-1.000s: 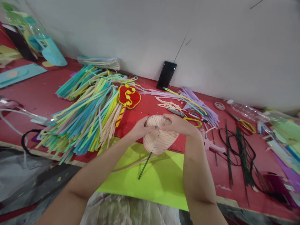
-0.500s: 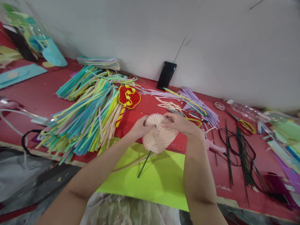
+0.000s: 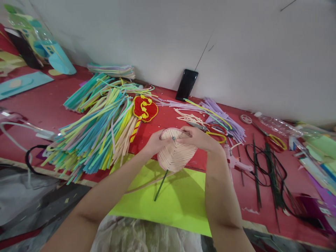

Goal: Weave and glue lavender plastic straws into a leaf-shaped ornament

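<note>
Both hands hold a pale pink fan made of pipe cleaners point(image 3: 174, 154), its dark green stem pointing down toward me. My left hand point(image 3: 156, 141) grips the upper left edge, thumb on the front face. At the upper right edge, my right hand point(image 3: 195, 138) pinches the rim, and its far fingers are hidden behind the fan. A small grey-green bit shows on the fan between the two thumbs. Beneath lies a yellow-green sheet point(image 3: 183, 203), with a thin pale strip across it. A red fan with yellow trim point(image 3: 145, 109) rests just beyond my left hand.
Left lies a large pile of coloured pipe cleaners point(image 3: 97, 133). A phone point(image 3: 187, 84) leans on the wall. Purple pipe cleaners point(image 3: 220, 115), red-handled scissors point(image 3: 216, 128), a pink glue gun point(image 3: 237, 162), yellow-handled scissors point(image 3: 275, 140) and dark wires point(image 3: 273, 175) are at right.
The fan has shifted slightly left and tilted a little in my hands. My right hand has moved slightly left along the top rim, closer to my left thumb.
</note>
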Tool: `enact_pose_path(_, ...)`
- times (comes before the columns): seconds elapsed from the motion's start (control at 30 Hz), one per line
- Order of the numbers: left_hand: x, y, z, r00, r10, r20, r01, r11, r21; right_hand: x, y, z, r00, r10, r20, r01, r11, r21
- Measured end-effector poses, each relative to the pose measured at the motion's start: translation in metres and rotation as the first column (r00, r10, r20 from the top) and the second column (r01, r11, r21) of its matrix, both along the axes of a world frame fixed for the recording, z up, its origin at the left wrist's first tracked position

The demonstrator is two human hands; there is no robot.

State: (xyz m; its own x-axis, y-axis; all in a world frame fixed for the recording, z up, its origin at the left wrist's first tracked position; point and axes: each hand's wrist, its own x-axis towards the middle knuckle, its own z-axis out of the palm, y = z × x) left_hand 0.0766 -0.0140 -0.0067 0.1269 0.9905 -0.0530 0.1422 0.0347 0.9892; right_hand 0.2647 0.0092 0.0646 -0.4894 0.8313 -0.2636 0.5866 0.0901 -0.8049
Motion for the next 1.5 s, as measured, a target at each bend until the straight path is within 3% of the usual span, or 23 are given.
enact_pose_path(0.13,0.0,0.0,0.0,0.997,0.063,-0.042,-0.062,0.998,0.028,0.002,0.001,0.0,1.0,0.0,-0.009,0.0,1.0,-0.006)
enact_pose_path(0.37,-0.001,0.001,0.0,0.998,0.051,0.027,-0.051,0.999,-0.003,-0.002,0.0,0.001,0.999,0.012,0.051,-0.013,1.0,0.011)
enact_pose_path(0.57,-0.004,0.005,-0.003,0.939,0.285,0.19,-0.273,0.958,-0.088,0.002,0.003,-0.006,0.961,-0.23,-0.15,0.226,0.973,-0.044)
enact_pose_path(0.7,-0.007,0.009,-0.007,0.905,0.334,0.265,-0.321,0.943,-0.092,0.007,0.009,-0.013,0.938,-0.291,-0.187,0.282,0.957,-0.071)
enact_pose_path(0.83,-0.007,0.009,-0.006,0.899,0.297,0.321,-0.281,0.955,-0.097,0.008,0.015,-0.022,0.922,-0.301,-0.242,0.308,0.951,-0.01)
enact_pose_path(1.03,-0.005,0.008,-0.002,0.902,0.18,0.393,-0.172,0.984,-0.057,0.015,0.015,-0.019,0.92,-0.315,-0.234,0.314,0.949,-0.043)
enact_pose_path(1.27,-0.001,0.003,0.002,0.978,0.041,0.207,-0.035,0.999,-0.032,0.021,0.003,0.0,0.983,-0.163,-0.084,0.162,0.987,-0.022)
enact_pose_path(1.5,0.003,-0.001,0.003,0.99,-0.026,0.138,0.024,1.0,0.017,0.007,0.003,-0.003,0.997,-0.071,-0.04,0.073,0.996,0.048)
